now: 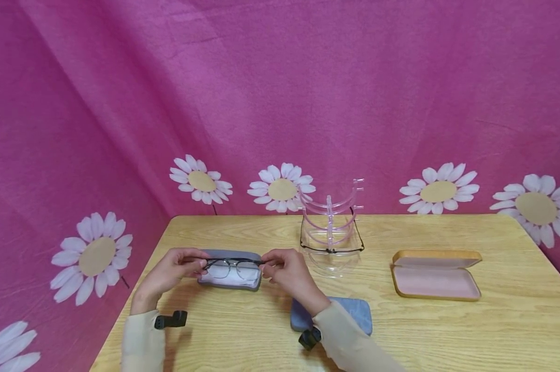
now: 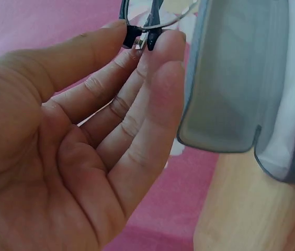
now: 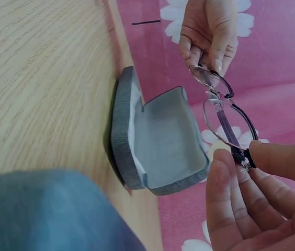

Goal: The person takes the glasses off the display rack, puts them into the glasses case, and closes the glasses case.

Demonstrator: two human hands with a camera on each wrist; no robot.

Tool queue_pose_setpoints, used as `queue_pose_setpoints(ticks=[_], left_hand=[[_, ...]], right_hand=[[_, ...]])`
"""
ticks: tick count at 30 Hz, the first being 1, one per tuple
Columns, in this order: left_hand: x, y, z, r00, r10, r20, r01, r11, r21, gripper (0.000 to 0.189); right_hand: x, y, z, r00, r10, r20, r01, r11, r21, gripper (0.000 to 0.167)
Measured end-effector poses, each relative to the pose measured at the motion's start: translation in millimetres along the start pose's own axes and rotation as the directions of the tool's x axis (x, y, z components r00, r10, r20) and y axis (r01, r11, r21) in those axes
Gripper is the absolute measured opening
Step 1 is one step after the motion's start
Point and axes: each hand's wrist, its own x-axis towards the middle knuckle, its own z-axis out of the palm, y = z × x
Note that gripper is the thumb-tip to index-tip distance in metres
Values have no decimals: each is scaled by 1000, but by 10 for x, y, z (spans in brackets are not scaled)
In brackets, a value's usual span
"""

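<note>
A pair of glasses (image 1: 235, 259) with a black top bar and thin metal lower rims is held above an open grey glasses case (image 3: 124, 136). My left hand (image 1: 170, 271) pinches one end of the frame between thumb and fingers. At the opposite end, by the hinge, my right hand (image 1: 289, 268) pinches it the same way. One dark temple (image 3: 226, 125) runs behind the lenses in the right wrist view. Inside the case lies a white cloth (image 1: 238, 281). The case lid (image 2: 231, 78) stands raised on the far side.
A closed blue glasses case (image 1: 359, 312) lies partly under my right forearm. Behind it stands a clear display rack (image 1: 329, 222) bearing black-framed glasses (image 1: 303, 245). An open yellow case (image 1: 435, 298) with pink lining sits on the right. A pink flowered cloth (image 1: 280, 103) hangs behind the wooden table (image 1: 517, 320).
</note>
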Motion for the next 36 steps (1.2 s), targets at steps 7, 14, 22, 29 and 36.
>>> queue_pose_setpoints(ticks=[7,14,22,29,36], left_hand=[[20,-131,-46,999,-45,4,45,997,-59,35],[38,-243,-71,996,-84,-21,82,994,-68,36],[86,-332,-55,991,-124,-58,120,990,-75,34],[115,-377,-43,987,-137,-89,132,990,-54,30],[139,-439,-33,985,-146,-94,145,989,-19,28]], right_hand=[[76,77,95,1000,14,22,-13,999,-40,11],[124,90,135,996,70,54,-66,994,-84,8],[190,81,167,984,169,60,-166,985,-53,19],[255,132,191,976,198,89,-192,979,-69,30],[296,143,198,969,220,108,-215,975,-62,47]])
